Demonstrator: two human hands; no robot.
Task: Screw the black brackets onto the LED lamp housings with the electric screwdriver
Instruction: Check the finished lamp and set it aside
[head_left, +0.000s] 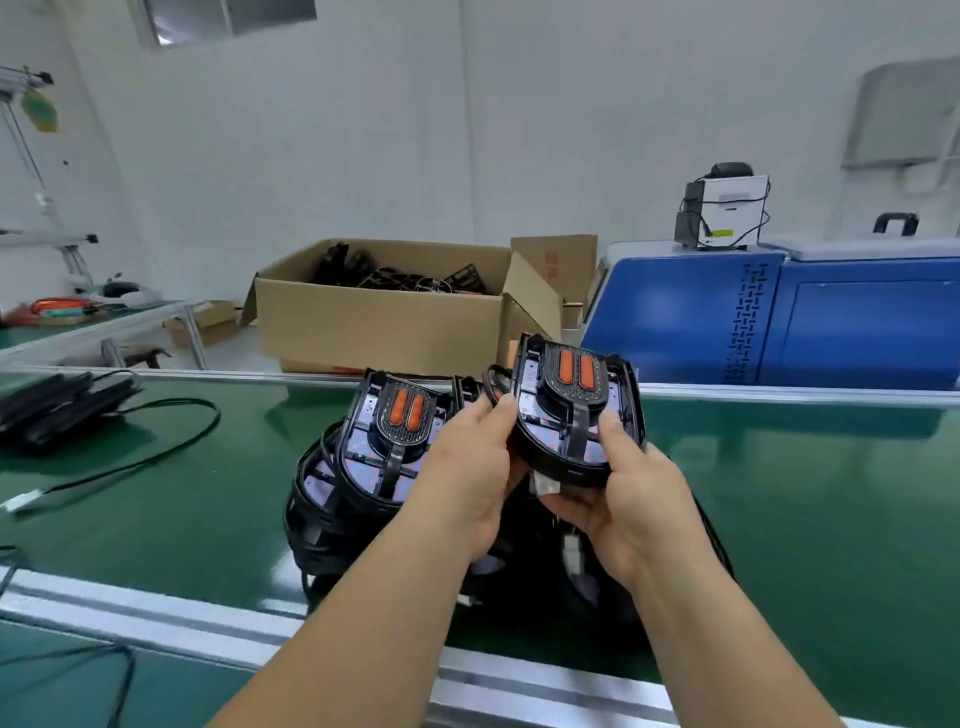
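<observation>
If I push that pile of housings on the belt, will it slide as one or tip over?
It would probably tip or shed pieces: the pile is housings leaning on one another, with the front housing propped nearly upright. The belt looks glossy, so the bottom ones may slide while the upper ones slip off. A white connector hangs loose, so leads could snag.

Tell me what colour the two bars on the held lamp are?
Orange bars, seen in the head view.

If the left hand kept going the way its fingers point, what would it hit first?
The left hand already touches it: the black half-round lamp housing with two orange strips. Beyond that, likely the brown cardboard box, depth unclear.
</observation>
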